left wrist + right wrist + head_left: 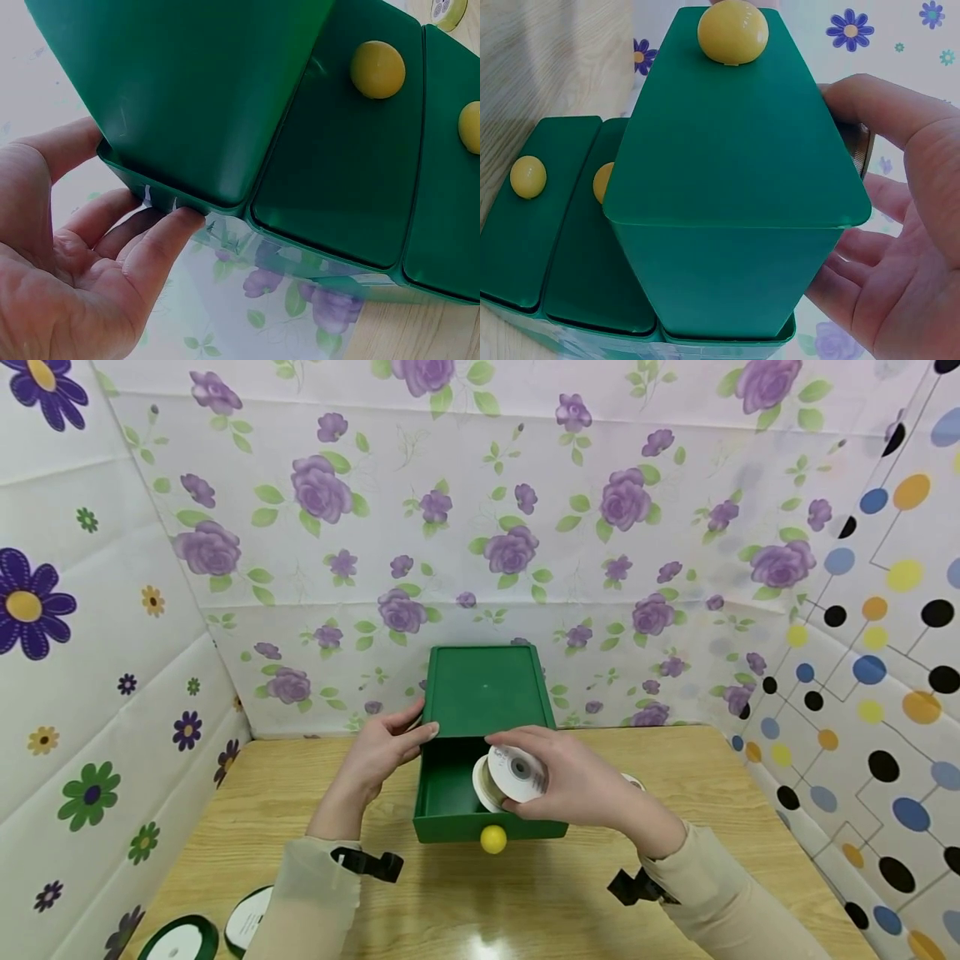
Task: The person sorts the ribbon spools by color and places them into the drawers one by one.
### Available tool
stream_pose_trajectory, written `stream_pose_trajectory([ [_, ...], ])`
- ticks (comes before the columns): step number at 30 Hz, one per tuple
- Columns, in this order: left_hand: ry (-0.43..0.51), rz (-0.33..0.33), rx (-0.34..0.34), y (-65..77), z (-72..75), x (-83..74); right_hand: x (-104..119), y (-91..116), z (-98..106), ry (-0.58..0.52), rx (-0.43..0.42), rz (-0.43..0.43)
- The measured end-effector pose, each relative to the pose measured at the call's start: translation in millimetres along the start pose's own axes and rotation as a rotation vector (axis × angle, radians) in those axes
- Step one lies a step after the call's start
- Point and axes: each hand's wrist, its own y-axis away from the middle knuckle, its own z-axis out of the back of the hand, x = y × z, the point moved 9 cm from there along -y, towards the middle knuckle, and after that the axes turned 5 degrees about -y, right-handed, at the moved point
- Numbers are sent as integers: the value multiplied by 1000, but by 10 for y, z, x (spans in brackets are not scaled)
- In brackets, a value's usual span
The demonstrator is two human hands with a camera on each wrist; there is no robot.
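Observation:
A green drawer cabinet (483,689) stands at the back middle of the wooden table. Its top drawer (450,789) is pulled out, with a yellow knob (492,839) on the front. My right hand (540,777) grips a white ribbon spool (519,770) just above the open drawer. A second pale spool (482,787) shows beside it, partly hidden. My left hand (397,739) rests flat against the cabinet's left side. In the left wrist view its fingers (161,232) touch the cabinet's edge (195,199). The right wrist view shows the pulled drawer (735,187) beside my right hand (900,247).
Two ribbon rolls, one green (180,941) and one white (251,917), lie at the table's front left. Another roll (633,781) peeks out behind my right hand. Two lower drawers (532,225) with yellow knobs are closed. Flowered and dotted walls enclose the table (675,752).

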Motion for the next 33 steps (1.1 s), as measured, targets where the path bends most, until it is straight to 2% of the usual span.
stream_pose_trajectory([
  [15, -11, -5, -1, -9, 8, 7, -72, -163, -73, 84, 105, 16],
  [29, -7, 2, 9, -14, 3, 19, -15, -240, -150, 9, 264, 88],
  [33, -13, -2, 10, -17, 2, 18, 12, -234, -167, -15, 285, 93],
])
